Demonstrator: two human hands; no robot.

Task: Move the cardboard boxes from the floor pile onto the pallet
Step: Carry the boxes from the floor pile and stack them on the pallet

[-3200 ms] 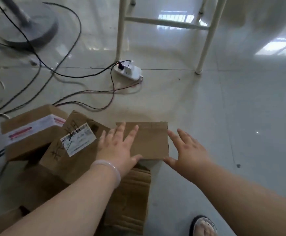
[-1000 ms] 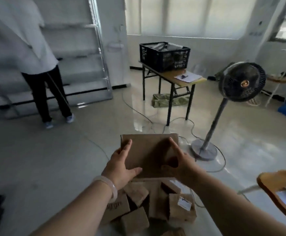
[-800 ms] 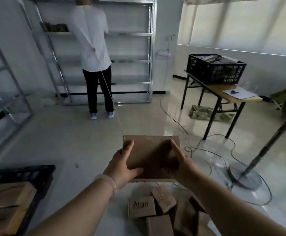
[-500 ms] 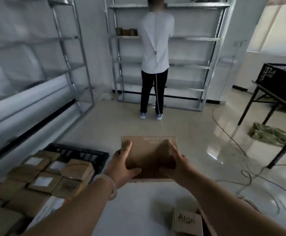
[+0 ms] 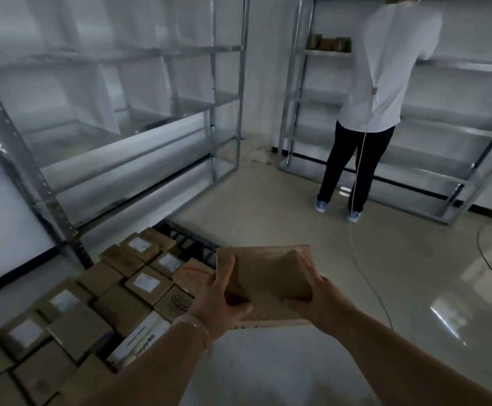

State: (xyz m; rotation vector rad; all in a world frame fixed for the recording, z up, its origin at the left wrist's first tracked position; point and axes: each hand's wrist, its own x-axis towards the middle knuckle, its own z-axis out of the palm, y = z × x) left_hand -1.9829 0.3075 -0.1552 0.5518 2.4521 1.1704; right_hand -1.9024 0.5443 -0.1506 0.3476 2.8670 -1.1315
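Hazards first. I held the flat brown cardboard box point(image 5: 268, 276) level above bare glossy floor tile point(image 5: 268, 370), just beside the black plastic grid pallet point(image 5: 192, 244) and not yet over it. A release here would, in my judgement, have dropped it short. The brown cardboard parcels on the pallet point(image 5: 148, 284) lay tightly packed in uneven, tilted rows. Only the far corner showed open grid, so a careless set-down could ride up on a neighbour and slide off. A thin white cable point(image 5: 369, 276) ran across the floor to the right of the box, a likely trip point. A second person in a white top point(image 5: 385, 77) stood at the grey metal shelving point(image 5: 458, 128), well apart from my path.

Grip: the left hand point(image 5: 221, 300) had its fingers curled round the box's left edge. The right hand point(image 5: 315, 291) was clamped likewise on the right edge.

Condition of the box: plain, shallow and rectangular, with faint print along the far edge and no label visible. A pale strip showed below its near side; I could not tell whether that was a flap.
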